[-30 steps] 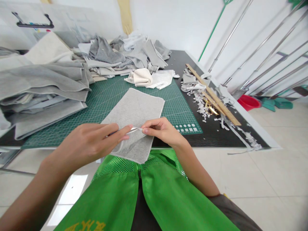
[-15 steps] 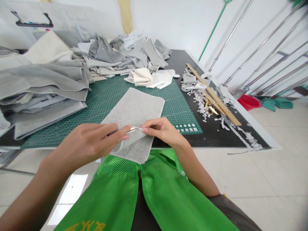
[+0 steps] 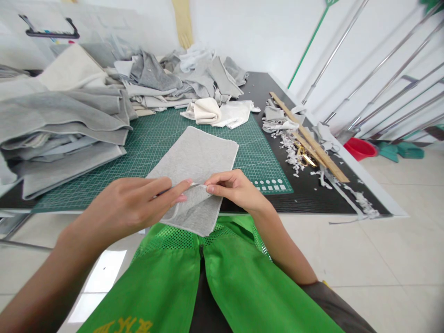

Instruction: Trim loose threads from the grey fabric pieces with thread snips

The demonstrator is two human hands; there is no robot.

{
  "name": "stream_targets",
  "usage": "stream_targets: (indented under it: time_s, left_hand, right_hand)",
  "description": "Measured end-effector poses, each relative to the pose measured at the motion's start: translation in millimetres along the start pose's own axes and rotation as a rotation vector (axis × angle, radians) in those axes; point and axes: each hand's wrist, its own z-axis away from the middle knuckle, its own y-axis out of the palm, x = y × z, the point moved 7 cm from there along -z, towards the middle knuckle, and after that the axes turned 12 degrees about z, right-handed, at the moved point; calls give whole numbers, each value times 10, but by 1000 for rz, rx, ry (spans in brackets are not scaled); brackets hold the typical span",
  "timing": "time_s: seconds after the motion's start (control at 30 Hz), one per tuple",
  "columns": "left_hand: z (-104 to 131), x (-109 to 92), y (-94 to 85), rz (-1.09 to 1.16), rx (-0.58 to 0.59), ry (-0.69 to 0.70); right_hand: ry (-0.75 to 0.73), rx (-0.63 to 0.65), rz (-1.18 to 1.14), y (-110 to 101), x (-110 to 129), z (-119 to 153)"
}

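Note:
A light grey fabric piece [image 3: 204, 152] with stitched edges lies partly on the green cutting mat [image 3: 149, 138] and hangs over the table's front edge. My right hand [image 3: 236, 189] pinches a bit of its edge between thumb and fingers. My left hand [image 3: 138, 199] is closed around a slim tool [image 3: 194, 184] with a shiny metal tip that points at the pinched spot. Most of this tool is hidden by the fingers, and a little dark blue shows between them; its kind is unclear. The fabric's near part is lifted, with its inner side partly showing.
A stack of grey fabric [image 3: 65, 115] stands at left, and heaped cloth [image 3: 194, 74] lies behind the mat. On the right are wooden strips [image 3: 308, 138], gold-handled scissors [image 3: 307, 158] and shredded scraps [image 3: 291, 152]. A red dustpan [image 3: 360, 148] and poles lean by the wall.
The metal tip shows slightly less between my hands. Both hands hold nearly the same position, and the fabric has not visibly moved; the view has shifted very slightly.

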Motion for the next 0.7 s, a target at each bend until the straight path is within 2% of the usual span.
stream_targets:
  time_s: [0.13, 0.6, 0.7]
  left_hand:
    - [-1, -59, 36, -143, 52, 60]
    - [-10, -63, 33, -149, 57, 43]
    - [-3, -14, 5, -34, 38, -21]
  right_hand:
    - [2, 1, 19, -1, -3, -1]
    - [6, 3, 7, -4, -2, 2]
    - [16, -2, 8, -6, -5, 5]
